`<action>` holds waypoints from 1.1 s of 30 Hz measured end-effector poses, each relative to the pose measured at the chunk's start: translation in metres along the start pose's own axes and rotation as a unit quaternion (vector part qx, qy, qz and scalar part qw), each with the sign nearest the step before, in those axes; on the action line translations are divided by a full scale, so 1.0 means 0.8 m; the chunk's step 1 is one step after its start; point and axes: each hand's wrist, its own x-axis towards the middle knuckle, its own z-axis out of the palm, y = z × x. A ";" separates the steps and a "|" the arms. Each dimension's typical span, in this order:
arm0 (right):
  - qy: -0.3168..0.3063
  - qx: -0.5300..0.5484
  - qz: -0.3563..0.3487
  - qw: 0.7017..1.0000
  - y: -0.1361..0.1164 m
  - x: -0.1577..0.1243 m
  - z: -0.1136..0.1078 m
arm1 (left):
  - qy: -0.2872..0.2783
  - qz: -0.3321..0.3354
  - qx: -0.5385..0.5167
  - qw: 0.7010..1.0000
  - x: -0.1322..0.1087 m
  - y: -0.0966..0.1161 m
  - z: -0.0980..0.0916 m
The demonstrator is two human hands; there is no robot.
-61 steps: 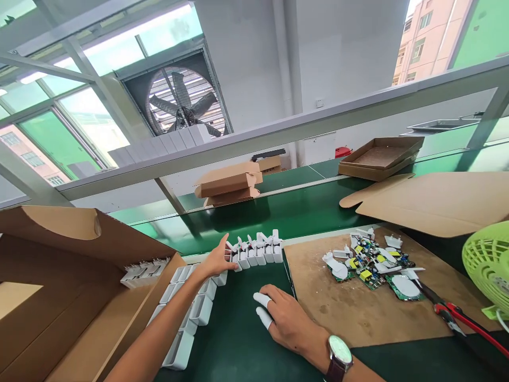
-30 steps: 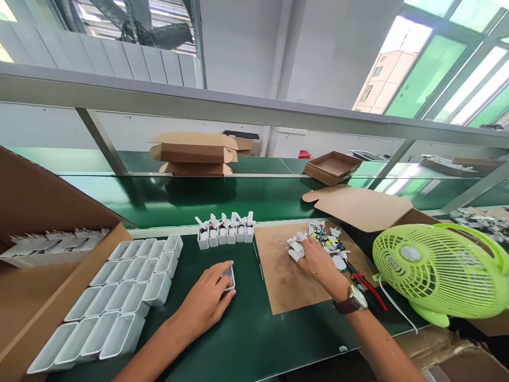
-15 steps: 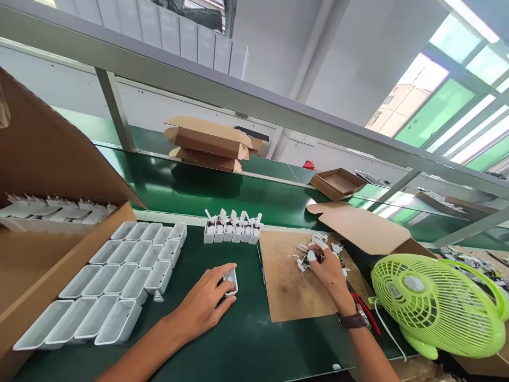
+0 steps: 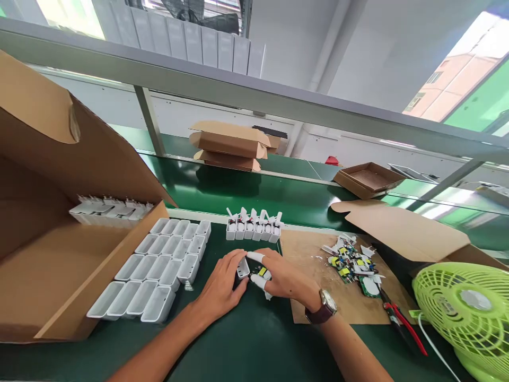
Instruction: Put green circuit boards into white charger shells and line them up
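White tub [image 4: 243, 269] sits in from the back edge of the tabletop [image 4: 254, 339]. From afar, I grip it with the left hand [image 4: 222, 280], likely against slipping — the right hand [image 4: 284, 277] pinches 1 circuit board [image 4: 263, 271] beside it.

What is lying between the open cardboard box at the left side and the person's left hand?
In the head view, rows of white plastic cases lie between the open cardboard box and the left hand.

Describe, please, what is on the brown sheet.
A heap of circuit boards and white plastic pieces, small white crumbs, and part of the red-handled pliers. Whatever lies under the heap is covered.
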 end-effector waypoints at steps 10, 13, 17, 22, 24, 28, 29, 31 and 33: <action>-0.051 0.036 0.073 0.995 0.004 -0.034 0.028 | -0.017 -0.050 0.002 0.999 0.001 0.001 0.002; 0.005 0.098 0.095 0.991 0.006 -0.033 0.027 | -0.021 -0.059 0.001 0.998 0.002 0.002 0.000; 0.040 0.116 0.098 0.988 0.013 -0.041 0.026 | -0.016 -0.065 0.004 0.998 0.005 0.001 0.000; 0.051 0.041 0.110 0.992 0.025 -0.056 0.037 | -0.016 -0.070 0.000 0.997 0.007 -0.001 0.002; 0.060 -0.013 0.109 0.992 0.031 -0.058 0.042 | -0.020 -0.071 -0.006 0.997 0.008 -0.001 0.002; 0.076 -0.060 0.104 0.990 0.039 -0.059 0.044 | -0.025 -0.084 -0.029 0.996 0.010 0.001 0.000; 0.074 -0.073 0.102 0.989 0.039 -0.058 0.043 | -0.029 -0.089 -0.034 0.995 0.010 0.002 -0.001; 0.065 -0.091 0.092 0.989 0.036 -0.057 0.041 | -0.036 -0.092 -0.047 0.994 0.012 0.003 -0.002; 0.066 -0.081 0.072 0.992 0.030 -0.056 0.041 | -0.040 -0.084 -0.059 0.994 0.013 0.004 -0.003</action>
